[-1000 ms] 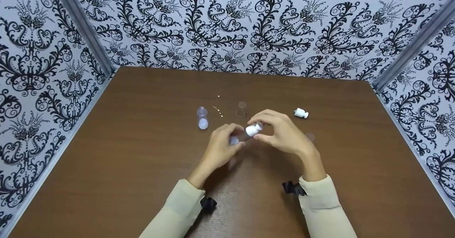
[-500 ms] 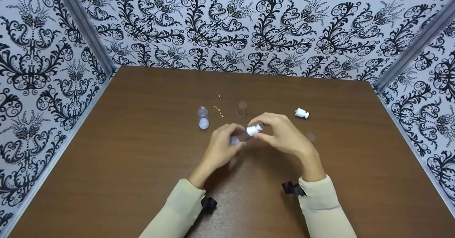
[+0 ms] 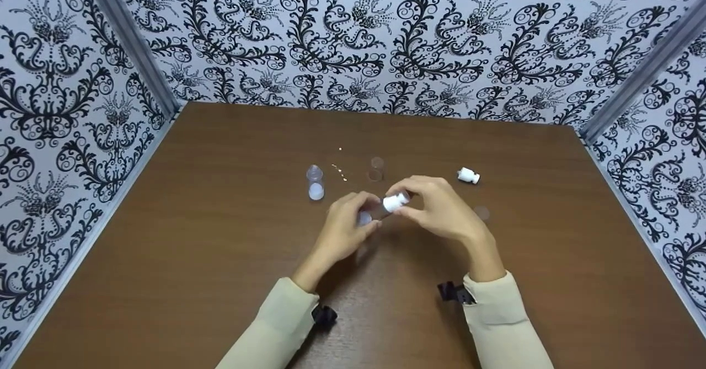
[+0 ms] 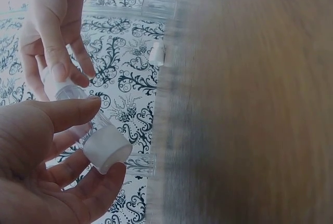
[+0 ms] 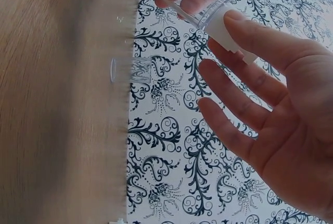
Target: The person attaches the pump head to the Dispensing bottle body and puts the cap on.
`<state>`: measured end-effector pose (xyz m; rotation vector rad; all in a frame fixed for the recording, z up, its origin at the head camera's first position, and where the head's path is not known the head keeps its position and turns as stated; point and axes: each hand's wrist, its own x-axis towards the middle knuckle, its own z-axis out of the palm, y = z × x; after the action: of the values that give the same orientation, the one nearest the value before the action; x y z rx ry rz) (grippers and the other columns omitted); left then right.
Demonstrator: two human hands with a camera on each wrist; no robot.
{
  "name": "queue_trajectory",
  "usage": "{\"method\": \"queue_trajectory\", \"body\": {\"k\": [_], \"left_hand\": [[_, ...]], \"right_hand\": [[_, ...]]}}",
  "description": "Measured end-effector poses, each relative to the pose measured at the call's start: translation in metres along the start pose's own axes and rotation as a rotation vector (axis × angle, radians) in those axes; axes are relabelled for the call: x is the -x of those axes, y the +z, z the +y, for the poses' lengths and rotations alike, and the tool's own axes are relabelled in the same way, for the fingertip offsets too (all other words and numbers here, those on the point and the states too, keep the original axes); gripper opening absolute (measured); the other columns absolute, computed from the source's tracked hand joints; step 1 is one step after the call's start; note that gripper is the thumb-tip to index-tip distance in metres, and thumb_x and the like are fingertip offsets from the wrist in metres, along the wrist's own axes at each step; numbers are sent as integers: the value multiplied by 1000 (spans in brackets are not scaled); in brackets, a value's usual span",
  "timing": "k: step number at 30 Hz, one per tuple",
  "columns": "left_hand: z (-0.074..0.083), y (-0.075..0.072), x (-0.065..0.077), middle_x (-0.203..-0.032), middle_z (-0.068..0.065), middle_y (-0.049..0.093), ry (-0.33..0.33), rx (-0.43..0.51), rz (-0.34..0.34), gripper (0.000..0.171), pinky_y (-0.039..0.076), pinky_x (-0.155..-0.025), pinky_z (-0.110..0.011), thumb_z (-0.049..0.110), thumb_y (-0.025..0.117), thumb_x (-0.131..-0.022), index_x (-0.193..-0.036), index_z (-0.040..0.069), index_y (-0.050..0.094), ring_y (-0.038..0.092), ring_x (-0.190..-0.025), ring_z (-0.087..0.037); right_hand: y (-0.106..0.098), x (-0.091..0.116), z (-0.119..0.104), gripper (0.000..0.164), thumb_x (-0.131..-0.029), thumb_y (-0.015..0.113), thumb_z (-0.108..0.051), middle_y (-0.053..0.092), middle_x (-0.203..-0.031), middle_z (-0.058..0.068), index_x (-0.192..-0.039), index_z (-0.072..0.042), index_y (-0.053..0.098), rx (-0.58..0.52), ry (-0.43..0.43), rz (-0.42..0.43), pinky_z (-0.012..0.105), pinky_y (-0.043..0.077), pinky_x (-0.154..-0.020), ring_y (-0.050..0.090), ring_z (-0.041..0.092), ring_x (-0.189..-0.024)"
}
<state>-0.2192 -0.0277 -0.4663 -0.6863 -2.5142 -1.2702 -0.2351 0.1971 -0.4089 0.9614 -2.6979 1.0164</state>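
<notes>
A clear plastic bottle is held tilted between both hands above the brown table. My left hand grips its clear body near the white end cap, thumb on one side and fingers on the other. At the other end, a white top is pinched between the thumb and fingers of my right hand. The remaining right fingers extend away from the bottle in the right wrist view.
A second clear bottle with a white end is left of the hands. Behind them are a clear cup and scattered small shiny bits. A white stepped part lies right, and a clear round piece beside the right wrist.
Both hands stay almost in place. The white top has turned slightly between my right fingers, and its narrow white end shows more plainly.
</notes>
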Motion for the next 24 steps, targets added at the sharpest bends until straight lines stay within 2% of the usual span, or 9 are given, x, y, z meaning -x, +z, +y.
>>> {"method": "queue_trajectory", "body": {"k": [11, 18, 24], "left_hand": [[0, 1, -1, -101, -7, 74, 13, 9, 13, 31, 55, -86, -42, 7, 90, -83, -110, 6, 73, 70, -94, -23], [0, 1, 0, -100, -7, 74, 24, 6, 13, 31, 54, -84, -40, 8, 90, -83, -109, 6, 73, 69, -93, -24], [1, 1, 0, -101, -6, 76, 38, -6, 13, 32, 53, -86, -42, 9, 91, -83, -109, 7, 73, 69, -94, -22]], "right_hand": [[1, 0, -4, 16, -93, 83, -13, 73, -98, -8, -109, -15, 79, 2, 39, 6, 34, 56, -86, 66, 12, -91], [1, 1, -6, 14, -94, 83, -15, 72, -94, -8, -106, -17, 79, -8, 75, 7, 33, 54, -82, 68, 20, -89], [0, 2, -6, 15, -94, 83, -15, 73, -94, -9, -108, -18, 79, -16, 97, 2, 32, 54, -80, 66, 11, -86]]}}
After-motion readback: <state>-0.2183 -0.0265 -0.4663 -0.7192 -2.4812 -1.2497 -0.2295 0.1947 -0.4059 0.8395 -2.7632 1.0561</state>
